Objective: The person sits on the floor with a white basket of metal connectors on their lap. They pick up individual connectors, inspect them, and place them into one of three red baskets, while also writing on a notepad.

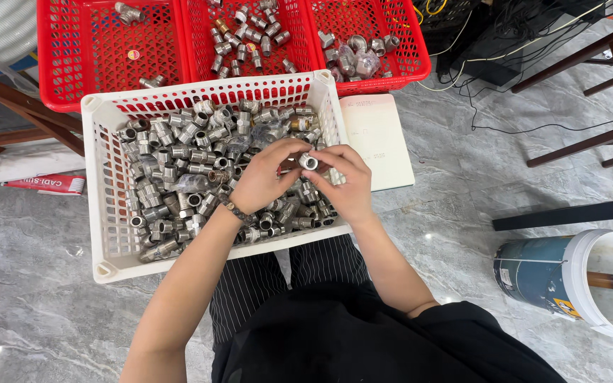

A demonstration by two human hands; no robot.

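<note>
Over the right half of a white plastic basket (108, 213) full of several silver metal pipe fittings (179, 170), both my hands meet. My left hand (264, 177) and my right hand (345, 181) pinch one small silver fitting (308, 162) between their fingertips, its round opening facing up. A beaded bracelet sits on my left wrist. The basket rests partly on my lap.
Three red mesh baskets (86, 64) stand behind the white one, each holding a few fittings. A white notebook (377, 138) lies to the right. A blue-and-white bucket (576, 280) lies at the right, near dark chair legs (583, 142) and cables.
</note>
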